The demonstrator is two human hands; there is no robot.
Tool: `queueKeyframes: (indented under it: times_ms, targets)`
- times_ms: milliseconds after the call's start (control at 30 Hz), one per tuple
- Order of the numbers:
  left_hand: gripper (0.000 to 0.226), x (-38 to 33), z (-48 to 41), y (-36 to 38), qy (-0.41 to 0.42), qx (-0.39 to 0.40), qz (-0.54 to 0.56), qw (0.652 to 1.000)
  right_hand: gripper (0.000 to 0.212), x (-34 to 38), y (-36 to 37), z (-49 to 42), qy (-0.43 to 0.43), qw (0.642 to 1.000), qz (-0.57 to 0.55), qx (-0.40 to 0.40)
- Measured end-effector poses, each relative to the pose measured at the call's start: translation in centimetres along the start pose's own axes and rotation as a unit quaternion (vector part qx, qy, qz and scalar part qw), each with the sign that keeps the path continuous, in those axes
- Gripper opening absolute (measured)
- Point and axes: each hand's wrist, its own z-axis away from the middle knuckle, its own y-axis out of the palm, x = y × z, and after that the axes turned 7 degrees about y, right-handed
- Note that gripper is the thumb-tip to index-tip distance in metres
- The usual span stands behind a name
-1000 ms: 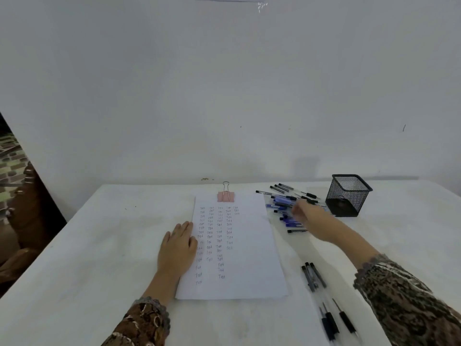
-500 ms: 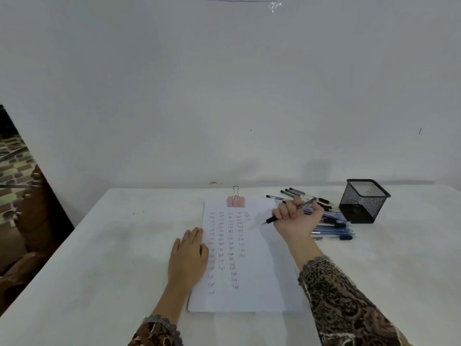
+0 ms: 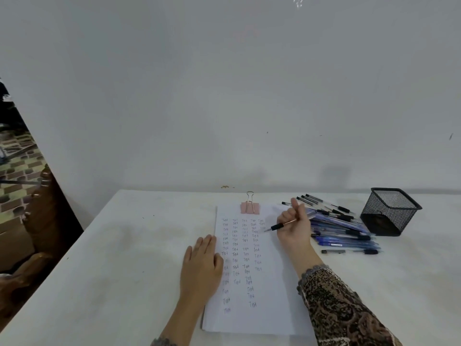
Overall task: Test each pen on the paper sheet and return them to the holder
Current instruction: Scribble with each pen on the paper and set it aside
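A white paper sheet (image 3: 272,290) covered with columns of small written words lies on the table, held at its top by a pink binder clip (image 3: 250,207). My left hand (image 3: 203,265) rests flat on the sheet's left edge. My right hand (image 3: 295,227) grips a pen (image 3: 280,226) with a black grip, its tip just above the sheet's upper right part. A pile of blue and black pens (image 3: 341,233) lies right of the sheet. The black mesh holder (image 3: 390,211) stands past the pile; I see no pens inside it.
The white table (image 3: 124,258) meets a white wall at the back. Its left edge drops off toward dark wooden furniture (image 3: 37,221). Several black pens (image 3: 311,199) lie near the back edge behind my right hand.
My right hand picked a pen out of the pile and carried it left over the sheet, lowering its tip toward the paper. My left hand has stayed put.
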Motion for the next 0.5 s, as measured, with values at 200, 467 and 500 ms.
queueKeyframes:
  times_ms: [200, 467, 500]
  targets:
    - [0.051, -0.1, -0.1, -0.1, -0.007, 0.005, 0.008, 1.0, 0.063, -0.4, -0.4, -1.4, 0.016, 0.988, 0.152, -0.01]
    - [0.051, -0.2, -0.1, -0.2, -0.012, 0.007, 0.008, 1.0, 0.028, -0.2, -0.9, -2.0, 0.038, 0.997, 0.071, 0.004]
    - [0.051, -0.2, -0.1, -0.2, -0.011, 0.007, 0.005, 1.0, 0.025, -0.3, -1.0, -2.1, 0.032, 0.997, 0.072, 0.002]
